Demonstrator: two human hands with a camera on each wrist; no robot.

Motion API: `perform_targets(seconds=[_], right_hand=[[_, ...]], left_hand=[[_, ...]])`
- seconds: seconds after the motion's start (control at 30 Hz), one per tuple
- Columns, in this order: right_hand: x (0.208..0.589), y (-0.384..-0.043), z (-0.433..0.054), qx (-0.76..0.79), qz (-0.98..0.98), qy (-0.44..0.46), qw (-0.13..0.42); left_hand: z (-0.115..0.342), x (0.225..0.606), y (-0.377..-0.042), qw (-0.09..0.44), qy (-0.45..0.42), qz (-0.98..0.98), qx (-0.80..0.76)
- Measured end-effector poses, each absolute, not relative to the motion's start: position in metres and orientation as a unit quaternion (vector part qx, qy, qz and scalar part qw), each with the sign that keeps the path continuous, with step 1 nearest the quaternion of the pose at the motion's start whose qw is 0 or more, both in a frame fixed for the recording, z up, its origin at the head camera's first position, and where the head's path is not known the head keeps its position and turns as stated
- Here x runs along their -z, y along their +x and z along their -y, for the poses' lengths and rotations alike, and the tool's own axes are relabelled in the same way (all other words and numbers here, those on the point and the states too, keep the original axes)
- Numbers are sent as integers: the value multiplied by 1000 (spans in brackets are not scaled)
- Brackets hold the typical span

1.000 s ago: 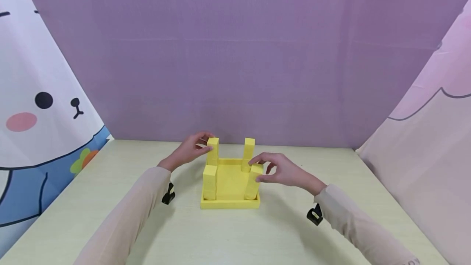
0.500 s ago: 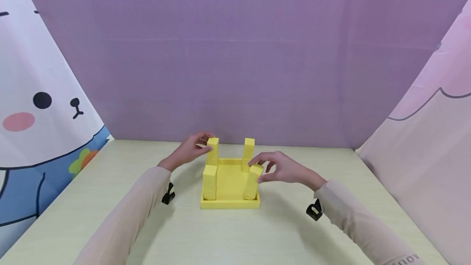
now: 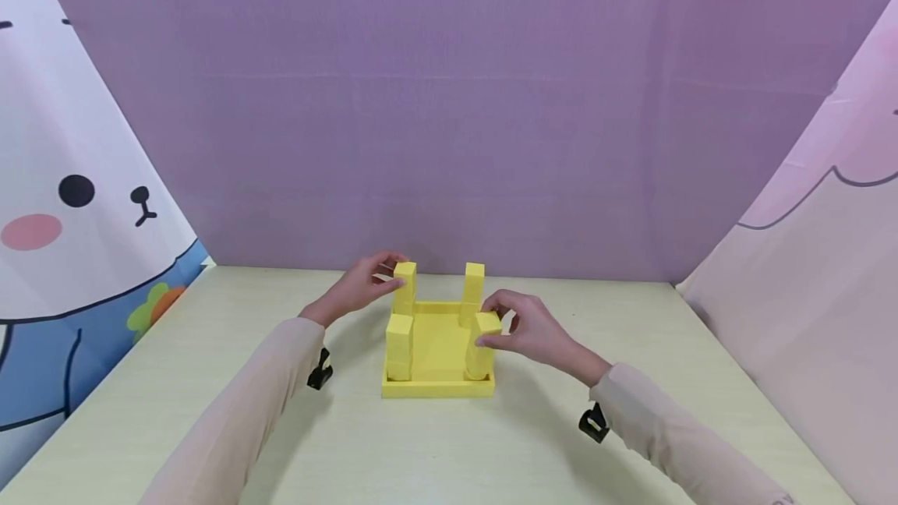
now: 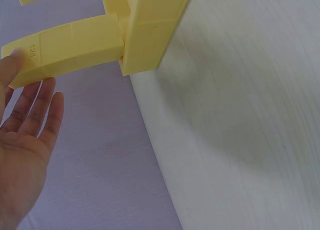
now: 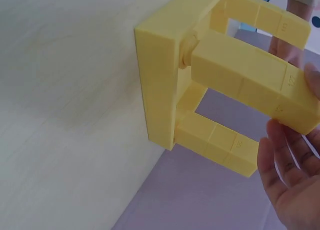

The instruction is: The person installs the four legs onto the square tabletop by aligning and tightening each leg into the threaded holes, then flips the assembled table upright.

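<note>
A square yellow base (image 3: 438,389) with a raised rim lies on the table, a blocky yellow leg at each corner. My left hand (image 3: 354,285) holds the far left leg (image 3: 404,287) near its top, thumb on one side and fingers on the other. At the near right leg (image 3: 480,357), my right hand (image 3: 536,330) pinches the upper end between thumb and fingers. In the right wrist view a round peg (image 5: 187,50) shows between this leg's lower end and the base. The near left leg (image 3: 400,345) and far right leg (image 3: 473,283) stand untouched.
The pale wooden table (image 3: 435,450) spreads around the base. Behind it hangs a purple cloth (image 3: 449,115). Printed cartoon cloths flank the table, a white and blue one (image 3: 91,256) at left and a pink and beige one (image 3: 828,294) at right.
My right hand has shifted its hold on the near right leg, the thumb now lying across its front. That leg leaned right before and stands straighter now. The left hand stays in place.
</note>
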State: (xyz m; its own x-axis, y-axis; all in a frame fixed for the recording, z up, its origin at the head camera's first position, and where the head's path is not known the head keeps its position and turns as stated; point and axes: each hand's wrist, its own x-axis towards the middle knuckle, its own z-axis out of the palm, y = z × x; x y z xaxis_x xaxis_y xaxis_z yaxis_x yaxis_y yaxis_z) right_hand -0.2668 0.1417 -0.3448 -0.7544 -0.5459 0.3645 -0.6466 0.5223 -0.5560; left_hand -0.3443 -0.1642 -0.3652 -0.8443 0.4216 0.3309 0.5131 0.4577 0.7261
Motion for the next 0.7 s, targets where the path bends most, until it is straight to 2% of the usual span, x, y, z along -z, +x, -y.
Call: perform_targets(seconds=[0.27,0.7], right_hand=[[345,-265,-139,-352,870,337,75],[332,-269,-149,-319,863,392,-10]], left_hand=[[162,365,-343,47,-273,852,444],[165,366,-346,44,-272,853,442]])
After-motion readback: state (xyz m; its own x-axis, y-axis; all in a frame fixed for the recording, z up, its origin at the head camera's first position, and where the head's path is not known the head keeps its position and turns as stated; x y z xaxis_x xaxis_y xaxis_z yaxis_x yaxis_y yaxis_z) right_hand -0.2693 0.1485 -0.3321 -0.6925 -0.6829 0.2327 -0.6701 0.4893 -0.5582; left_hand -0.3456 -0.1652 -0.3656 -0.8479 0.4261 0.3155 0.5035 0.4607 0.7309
